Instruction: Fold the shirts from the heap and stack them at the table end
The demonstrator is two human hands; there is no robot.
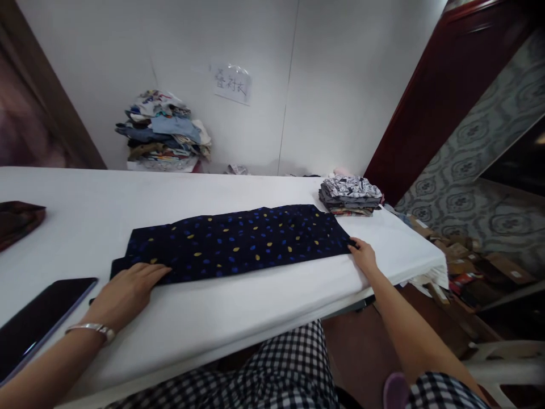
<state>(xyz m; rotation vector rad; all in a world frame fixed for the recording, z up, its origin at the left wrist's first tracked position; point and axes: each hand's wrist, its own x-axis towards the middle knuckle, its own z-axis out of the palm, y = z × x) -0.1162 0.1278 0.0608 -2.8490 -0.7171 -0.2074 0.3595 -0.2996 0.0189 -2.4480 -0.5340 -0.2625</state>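
A dark navy shirt (238, 241) with a small blue and yellow leaf print lies on the white-covered table (264, 295), folded into a long strip running left to right. My left hand (128, 287), with a silver bracelet at the wrist, rests on the strip's near left corner, its fingers stretched out flat on the cloth. At the near right corner, my right hand (362, 253) pinches the edge between thumb and fingers.
A stack of folded clothes (349, 193) stands at the table's far right. Against the wall rises a taller heap of clothes (164, 133). A dark phone or tablet (42, 318) lies near left, beyond it a dark reddish cloth (19, 221). Boxes (502, 267) clutter the right side.
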